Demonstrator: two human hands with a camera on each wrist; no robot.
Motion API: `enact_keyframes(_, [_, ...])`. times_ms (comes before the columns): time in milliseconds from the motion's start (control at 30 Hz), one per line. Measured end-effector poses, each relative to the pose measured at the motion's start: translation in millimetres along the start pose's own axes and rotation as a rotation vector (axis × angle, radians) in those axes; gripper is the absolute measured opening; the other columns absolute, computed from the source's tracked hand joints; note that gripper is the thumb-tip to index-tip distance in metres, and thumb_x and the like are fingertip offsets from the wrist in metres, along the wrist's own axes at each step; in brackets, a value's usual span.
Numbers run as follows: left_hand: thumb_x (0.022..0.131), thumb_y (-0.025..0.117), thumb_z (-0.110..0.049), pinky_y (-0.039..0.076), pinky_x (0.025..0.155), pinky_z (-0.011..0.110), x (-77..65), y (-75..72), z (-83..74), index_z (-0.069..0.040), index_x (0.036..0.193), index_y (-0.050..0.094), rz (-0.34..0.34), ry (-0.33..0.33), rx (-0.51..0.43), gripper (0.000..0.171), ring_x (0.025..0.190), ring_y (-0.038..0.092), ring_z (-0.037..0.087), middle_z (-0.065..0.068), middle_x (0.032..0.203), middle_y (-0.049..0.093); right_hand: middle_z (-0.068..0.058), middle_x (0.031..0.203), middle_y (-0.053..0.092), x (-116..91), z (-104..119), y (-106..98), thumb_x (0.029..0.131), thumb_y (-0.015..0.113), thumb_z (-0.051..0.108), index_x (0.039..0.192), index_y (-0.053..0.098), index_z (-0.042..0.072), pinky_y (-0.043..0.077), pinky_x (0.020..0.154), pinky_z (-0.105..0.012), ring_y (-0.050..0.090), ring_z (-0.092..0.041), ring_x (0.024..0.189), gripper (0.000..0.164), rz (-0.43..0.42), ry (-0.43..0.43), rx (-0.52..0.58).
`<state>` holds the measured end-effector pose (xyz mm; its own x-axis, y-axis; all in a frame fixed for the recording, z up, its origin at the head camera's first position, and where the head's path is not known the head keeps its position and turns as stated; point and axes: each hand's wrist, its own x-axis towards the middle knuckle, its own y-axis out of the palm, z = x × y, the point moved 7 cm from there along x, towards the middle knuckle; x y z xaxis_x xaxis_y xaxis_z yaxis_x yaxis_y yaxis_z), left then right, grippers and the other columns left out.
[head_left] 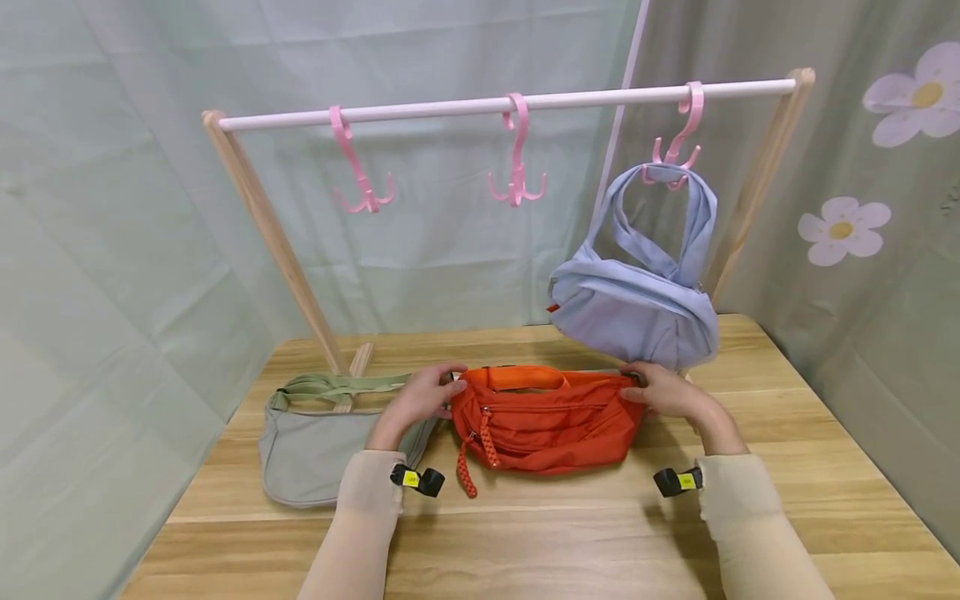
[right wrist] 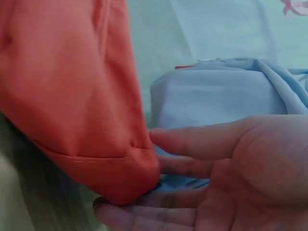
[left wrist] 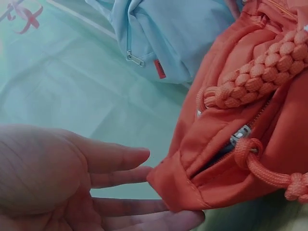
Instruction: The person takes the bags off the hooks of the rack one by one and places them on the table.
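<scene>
A red-orange waist bag [head_left: 555, 425] with braided zipper pulls [head_left: 487, 440] lies on the table between both hands. My left hand [head_left: 422, 395] is at its left end; in the left wrist view straight fingers touch the corner from below while the thumb stays apart. At the right end, my right hand [head_left: 666, 392] has its fingers extended under the corner, its thumb tip against the bag's edge. An orange strap [head_left: 525, 377] lies along the bag's top. Beside the left forearm rests a grey-green bag [head_left: 315, 458] with a green strap [head_left: 337, 384].
A light blue bag [head_left: 637, 308] hangs by its strap from a pink hook [head_left: 690, 125] on the rack's white bar [head_left: 450, 108]. Two more pink hooks, one left [head_left: 352, 158] and one central [head_left: 517, 158], carry nothing. Curtains [head_left: 150, 250] surround the wooden table [head_left: 525, 542].
</scene>
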<state>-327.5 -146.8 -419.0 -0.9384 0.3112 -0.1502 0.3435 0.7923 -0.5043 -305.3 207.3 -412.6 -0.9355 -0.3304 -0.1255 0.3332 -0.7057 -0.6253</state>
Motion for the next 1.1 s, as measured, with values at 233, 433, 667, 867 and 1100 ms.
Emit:
enact_keyframes(233, [0.111,0.049,-0.014,0.06,0.088,0.052,-8.5,-7.0,-10.3,0.002,0.152,0.046,0.026,0.029,-0.048,0.044,0.114,0.064,0.044,0.031,0.128,0.058,-0.037,0.138,0.051,-11,10,-9,0.105,0.059,0.014,0.145,0.045,-0.015,0.061,0.083,-0.052,0.068,-0.037,0.1,0.051,0.057,-0.015,0.021])
enact_keyframes(433, [0.112,0.048,-0.015,0.058,0.093,0.053,-14.8,-16.1,-21.0,0.0,0.152,0.048,0.007,0.08,-0.049,0.043,0.122,0.06,0.048,0.033,0.134,0.058,-0.036,0.135,0.056,-29,30,-26,0.108,0.055,0.016,0.146,0.046,-0.013,0.062,0.082,-0.048,0.071,-0.04,0.102,0.048,0.035,-0.069,0.025])
enact_keyframes(667, [0.111,0.052,-0.015,0.057,0.094,0.054,-20.0,-22.2,-42.7,-0.001,0.148,0.054,-0.036,0.274,-0.051,0.04,0.115,0.065,0.042,0.025,0.131,0.064,-0.023,0.108,0.072,-47,57,-50,0.109,0.053,0.008,0.139,0.053,-0.012,0.063,0.074,-0.037,0.073,-0.021,0.09,0.037,-0.126,-0.182,0.02])
enact_keyframes(867, [0.111,0.053,-0.015,0.057,0.093,0.052,-22.5,-25.3,-54.5,-0.001,0.142,0.059,-0.079,0.404,-0.114,0.035,0.107,0.068,0.036,0.024,0.126,0.068,-0.024,0.101,0.07,-55,67,-64,0.108,0.048,0.003,0.132,0.058,-0.014,0.061,0.068,-0.031,0.071,-0.009,0.078,0.031,-0.262,-0.235,0.055])
enact_keyframes(1100, [0.111,0.053,-0.016,0.057,0.094,0.05,-23.8,-30.0,-57.1,-0.002,0.138,0.063,-0.146,0.401,-0.165,0.032,0.103,0.068,0.031,0.022,0.12,0.07,-0.018,0.095,0.073,-61,76,-73,0.108,0.053,0.004,0.123,0.064,-0.01,0.06,0.065,-0.027,0.073,-0.016,0.076,0.023,-0.385,-0.35,0.103])
